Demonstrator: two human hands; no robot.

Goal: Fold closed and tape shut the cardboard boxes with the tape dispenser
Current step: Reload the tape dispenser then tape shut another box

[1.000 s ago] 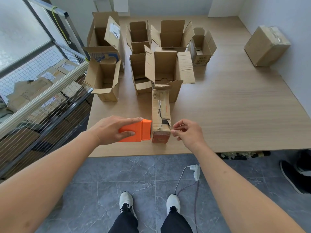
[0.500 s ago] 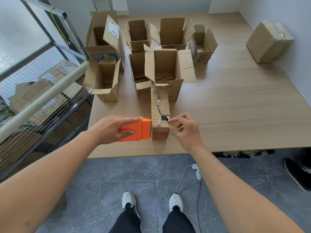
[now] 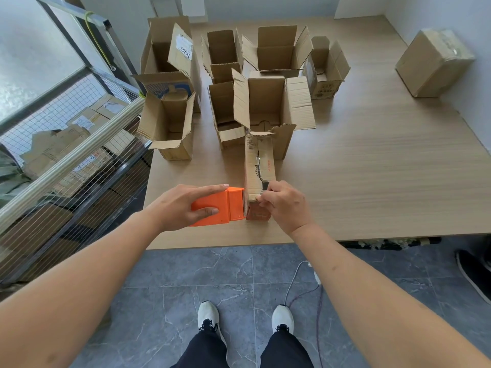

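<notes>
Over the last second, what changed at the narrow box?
The right hand moved left from beside the narrow box onto its near end, fingers now curled on the top edge. The left hand kept the orange tape dispenser against the box's left side; open boxes unchanged.

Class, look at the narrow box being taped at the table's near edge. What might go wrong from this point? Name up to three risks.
1. The narrow box lies close to the table edge; a hard push from the orange tape dispenser might slide it off.
2. The right hand pinches the box's near end beside the dispenser's front edge, so fingers could get nicked.
3. The box's far end touches an open box, which could be shoved.
</notes>
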